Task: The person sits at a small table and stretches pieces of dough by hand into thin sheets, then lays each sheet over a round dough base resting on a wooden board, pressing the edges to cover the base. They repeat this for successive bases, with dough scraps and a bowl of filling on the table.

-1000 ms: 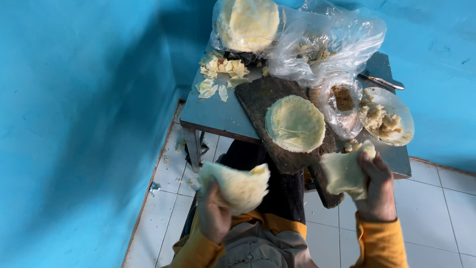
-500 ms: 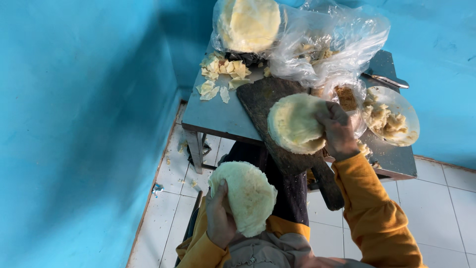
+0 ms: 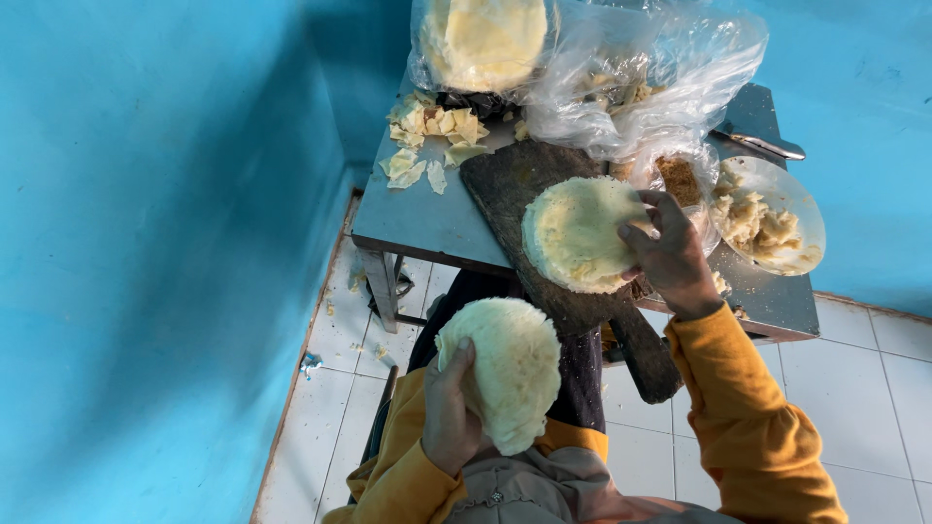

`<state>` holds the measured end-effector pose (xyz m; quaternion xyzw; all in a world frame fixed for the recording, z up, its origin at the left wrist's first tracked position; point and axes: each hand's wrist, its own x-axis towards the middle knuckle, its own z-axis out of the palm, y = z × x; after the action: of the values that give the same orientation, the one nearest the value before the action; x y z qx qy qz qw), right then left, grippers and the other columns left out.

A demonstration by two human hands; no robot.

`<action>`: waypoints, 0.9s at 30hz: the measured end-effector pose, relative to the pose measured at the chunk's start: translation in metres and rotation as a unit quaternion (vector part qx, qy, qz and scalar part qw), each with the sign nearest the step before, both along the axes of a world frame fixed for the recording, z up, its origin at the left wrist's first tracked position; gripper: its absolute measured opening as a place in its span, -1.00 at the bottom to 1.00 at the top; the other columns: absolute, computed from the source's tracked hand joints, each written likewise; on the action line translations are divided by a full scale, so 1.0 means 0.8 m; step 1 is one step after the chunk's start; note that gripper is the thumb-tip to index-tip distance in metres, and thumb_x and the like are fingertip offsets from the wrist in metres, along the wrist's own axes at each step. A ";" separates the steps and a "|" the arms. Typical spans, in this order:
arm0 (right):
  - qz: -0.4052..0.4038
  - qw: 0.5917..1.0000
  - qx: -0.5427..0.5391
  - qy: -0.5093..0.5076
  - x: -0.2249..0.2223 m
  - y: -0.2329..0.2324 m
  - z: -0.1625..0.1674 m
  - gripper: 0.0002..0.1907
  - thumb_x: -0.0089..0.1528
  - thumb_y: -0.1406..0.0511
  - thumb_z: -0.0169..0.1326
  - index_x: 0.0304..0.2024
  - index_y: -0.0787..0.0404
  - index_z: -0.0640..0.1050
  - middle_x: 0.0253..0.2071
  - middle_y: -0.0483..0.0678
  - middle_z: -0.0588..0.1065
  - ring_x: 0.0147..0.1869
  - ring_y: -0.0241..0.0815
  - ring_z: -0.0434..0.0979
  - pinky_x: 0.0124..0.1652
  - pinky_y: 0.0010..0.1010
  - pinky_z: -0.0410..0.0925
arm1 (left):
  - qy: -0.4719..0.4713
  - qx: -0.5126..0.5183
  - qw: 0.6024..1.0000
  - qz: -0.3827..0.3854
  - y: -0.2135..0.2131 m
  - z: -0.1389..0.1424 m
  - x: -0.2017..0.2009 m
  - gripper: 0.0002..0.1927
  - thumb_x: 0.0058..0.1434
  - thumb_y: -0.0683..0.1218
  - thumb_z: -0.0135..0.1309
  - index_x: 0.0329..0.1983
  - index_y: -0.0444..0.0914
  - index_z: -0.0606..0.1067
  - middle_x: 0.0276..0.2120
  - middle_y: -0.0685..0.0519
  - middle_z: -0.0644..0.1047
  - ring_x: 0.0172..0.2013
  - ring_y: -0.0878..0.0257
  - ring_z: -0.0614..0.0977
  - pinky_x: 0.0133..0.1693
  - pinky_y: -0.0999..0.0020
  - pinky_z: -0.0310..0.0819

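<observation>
Hands (image 3: pixel 451 412) over a grey table (image 3: pixel 427 218), blue walls, tiled floor

We see a small grey table (image 3: pixel 427 218) by blue walls (image 3: pixel 155 243). At twelve o'clock sits a clear bag (image 3: pixel 482 44) of round yellow sheets. Torn yellow scraps (image 3: pixel 427 141) lie at eleven o'clock. At three o'clock is a plate (image 3: pixel 772 218) of crumbly bits, with a knife (image 3: pixel 762 146) above it. White floor tiles (image 3: pixel 903 388) lie below.
</observation>
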<state>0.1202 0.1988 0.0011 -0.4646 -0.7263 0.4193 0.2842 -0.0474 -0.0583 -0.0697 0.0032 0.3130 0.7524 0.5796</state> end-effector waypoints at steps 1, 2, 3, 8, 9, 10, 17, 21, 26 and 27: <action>-0.021 0.999 -0.008 -0.043 0.003 -0.005 0.009 -0.49 0.28 0.42 0.07 0.29 0.25 0.31 0.02 0.13 0.51 -0.35 -0.06 0.62 -0.52 -0.36 0.48 | 0.025 0.004 1.000 0.004 0.001 0.005 0.001 -0.57 0.32 0.01 0.02 0.16 -0.33 0.45 -0.04 -0.08 0.62 -0.08 0.09 0.69 -0.05 0.14 0.63; -0.020 0.990 0.109 -0.084 0.007 -0.015 0.016 -0.46 0.27 0.41 0.12 0.29 0.29 0.32 0.02 0.15 0.51 -0.36 -0.06 0.62 -0.47 -0.34 0.47 | 0.028 0.011 1.000 -0.001 0.002 0.009 0.001 -0.58 0.32 0.01 0.04 0.14 -0.33 0.46 -0.05 -0.07 0.62 -0.08 0.10 0.69 -0.05 0.15 0.63; -0.019 0.966 0.225 -0.123 0.013 -0.032 0.022 -0.43 0.25 0.41 0.17 0.28 0.33 0.32 0.02 0.17 0.52 -0.37 -0.06 0.61 -0.42 -0.32 0.45 | 0.030 0.017 0.999 -0.005 0.003 0.012 0.002 -0.59 0.32 0.00 0.05 0.13 -0.33 0.47 -0.06 -0.05 0.62 -0.09 0.12 0.69 -0.06 0.16 0.63; 0.000 0.975 0.212 -0.065 0.044 -0.147 0.027 -0.74 0.36 0.36 0.09 0.09 0.24 0.43 -0.18 -0.04 0.54 -0.31 -0.23 0.63 -0.36 -0.42 0.45 | 0.096 0.061 0.993 -0.009 0.008 0.013 0.019 -0.64 0.32 0.03 0.10 0.05 -0.29 0.52 -0.12 0.06 0.61 -0.14 0.31 0.63 -0.11 0.31 0.57; 0.068 0.986 0.123 0.091 0.045 -0.181 0.021 -0.70 0.30 0.38 0.18 0.08 0.26 0.48 -0.11 -0.02 0.52 -0.18 -0.22 0.61 -0.22 -0.40 0.48 | 0.109 0.077 0.991 0.001 0.009 0.011 0.027 -0.65 0.35 0.04 0.09 0.02 -0.30 0.53 -0.14 0.09 0.59 -0.15 0.36 0.60 -0.11 0.37 0.53; 0.131 0.960 0.030 0.245 0.043 -0.203 0.017 -0.65 0.23 0.40 0.26 0.06 0.29 0.54 -0.03 0.00 0.50 -0.05 -0.20 0.59 -0.09 -0.39 0.51 | 0.122 0.094 0.988 0.009 0.010 0.008 0.036 -0.66 0.37 0.05 0.09 -0.01 -0.31 0.54 -0.15 0.11 0.58 -0.17 0.42 0.57 -0.12 0.43 0.49; 0.090 0.927 0.359 -0.055 0.027 -0.260 0.030 -0.70 0.05 0.42 0.29 -0.16 0.25 0.56 -0.09 -0.06 0.54 -0.04 -0.04 0.61 -0.14 -0.35 0.50 | 0.110 0.133 0.985 -0.003 0.009 0.009 0.072 -0.66 0.46 0.09 0.01 -0.31 -0.24 0.43 -0.38 0.22 0.40 -0.37 0.50 0.33 -0.31 0.51 0.26; 0.045 0.938 0.341 -0.032 0.027 -0.262 0.036 -0.79 0.11 0.47 0.24 -0.19 0.25 0.57 -0.12 -0.05 0.54 -0.11 -0.13 0.63 -0.17 -0.38 0.49 | 0.162 0.127 0.978 -0.040 0.000 0.022 0.072 -0.62 0.45 0.12 -0.04 -0.34 -0.25 0.43 -0.45 0.25 0.37 -0.44 0.51 0.29 -0.40 0.53 0.17; 0.052 0.981 0.186 0.025 0.038 -0.249 0.034 -0.88 0.20 0.51 0.16 -0.22 0.28 0.58 -0.17 -0.08 0.57 -0.21 -0.25 0.63 -0.22 -0.45 0.51 | 0.238 0.158 0.958 -0.023 -0.002 0.029 0.073 -0.66 0.53 0.04 0.02 -0.31 -0.27 0.43 -0.43 0.25 0.35 -0.39 0.52 0.27 -0.35 0.52 0.16; 0.064 0.985 0.157 0.036 0.040 -0.245 0.036 -0.89 0.20 0.51 0.14 -0.22 0.30 0.58 -0.16 -0.06 0.56 -0.19 -0.24 0.61 -0.22 -0.44 0.50 | 0.246 0.163 0.955 -0.022 -0.002 0.030 0.073 -0.65 0.56 0.04 0.03 -0.29 -0.28 0.41 -0.41 0.24 0.34 -0.38 0.52 0.27 -0.34 0.52 0.17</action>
<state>0.1523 0.0024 0.0297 -0.3518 -0.8004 0.3339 0.3523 0.0111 -0.0602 -0.0456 0.2890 0.3188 0.7564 0.4926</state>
